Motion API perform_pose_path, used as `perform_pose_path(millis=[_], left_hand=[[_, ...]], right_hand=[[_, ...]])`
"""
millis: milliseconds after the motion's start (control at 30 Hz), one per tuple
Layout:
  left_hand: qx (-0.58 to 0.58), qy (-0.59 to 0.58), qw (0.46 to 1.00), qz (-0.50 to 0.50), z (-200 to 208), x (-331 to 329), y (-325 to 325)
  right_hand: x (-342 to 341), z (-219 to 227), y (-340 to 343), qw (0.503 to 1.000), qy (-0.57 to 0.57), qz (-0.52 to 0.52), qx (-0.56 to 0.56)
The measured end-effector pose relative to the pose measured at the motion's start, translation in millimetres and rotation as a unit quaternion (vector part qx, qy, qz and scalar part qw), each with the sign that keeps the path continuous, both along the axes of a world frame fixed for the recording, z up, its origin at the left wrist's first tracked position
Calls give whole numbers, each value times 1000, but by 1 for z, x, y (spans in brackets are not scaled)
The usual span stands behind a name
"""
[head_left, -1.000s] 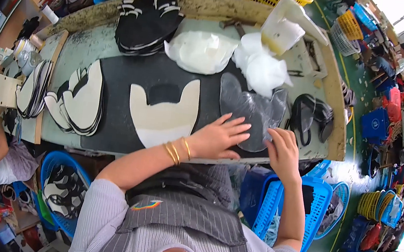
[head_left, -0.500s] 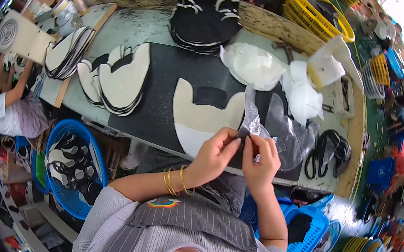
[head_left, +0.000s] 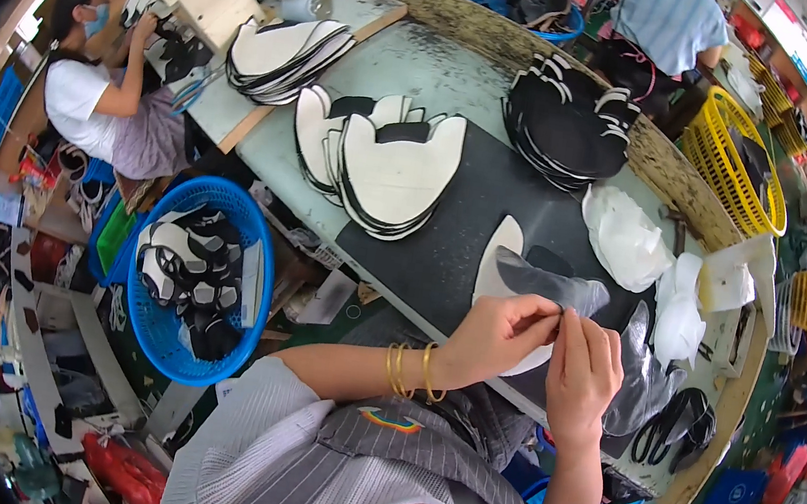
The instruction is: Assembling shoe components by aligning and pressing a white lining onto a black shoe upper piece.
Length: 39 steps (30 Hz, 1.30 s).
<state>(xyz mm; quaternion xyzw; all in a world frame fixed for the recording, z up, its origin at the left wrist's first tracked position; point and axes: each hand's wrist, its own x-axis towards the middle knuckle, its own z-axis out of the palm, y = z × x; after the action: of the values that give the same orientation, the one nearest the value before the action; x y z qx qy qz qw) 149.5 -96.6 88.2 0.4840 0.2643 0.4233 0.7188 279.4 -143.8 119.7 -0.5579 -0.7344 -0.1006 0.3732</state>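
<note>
My left hand (head_left: 503, 340) and my right hand (head_left: 585, 375) meet fingertip to fingertip, both closed in a pinch. Between them is the edge of a thin dark grey, shiny film piece (head_left: 546, 280), which stretches out over a white U-shaped cut piece (head_left: 500, 244). That white piece lies on a black mat (head_left: 467, 225), partly covered by the film and my left hand. Beside my right hand lie more dark clear film pieces (head_left: 637, 386). Bangles circle my left wrist.
Stacks of white pieces (head_left: 398, 176) and black pieces (head_left: 571, 121) stand on the table. White plastic bags (head_left: 626, 241), black-handled scissors (head_left: 668, 436) and a wooden rim (head_left: 510, 38) are at the right and back. A blue basket (head_left: 262, 295) and a co-worker (head_left: 89, 103) are left.
The view has swung left, so the table appears farther right. The film piece, upright before, now spreads sideways over the white piece. Both hands still pinch it.
</note>
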Motion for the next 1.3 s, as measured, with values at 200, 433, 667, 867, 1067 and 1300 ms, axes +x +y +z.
perform_pose_path(millis=[200,433,667,867,1067,1300], left_hand=[[189,112,975,41,15,-6,4],[-155,-83,981,-79,13,-5,14],[-77,-80,992,-66,20,-11,12],[356,137,912,152,3,-7,-5],[-154,-11,987,33,0,15,-16],[-152,114,980,-52,-23,-5,6]], right_hand=[[2,17,3,994,-95,16,45],[5,22,-3,958,262,-105,-52],[17,14,-10,770,622,11,-143],[10,2,-10,858,477,-102,-160],[-11,-35,-11,924,278,-240,-108],[49,-113,-137,830,409,-337,-173]])
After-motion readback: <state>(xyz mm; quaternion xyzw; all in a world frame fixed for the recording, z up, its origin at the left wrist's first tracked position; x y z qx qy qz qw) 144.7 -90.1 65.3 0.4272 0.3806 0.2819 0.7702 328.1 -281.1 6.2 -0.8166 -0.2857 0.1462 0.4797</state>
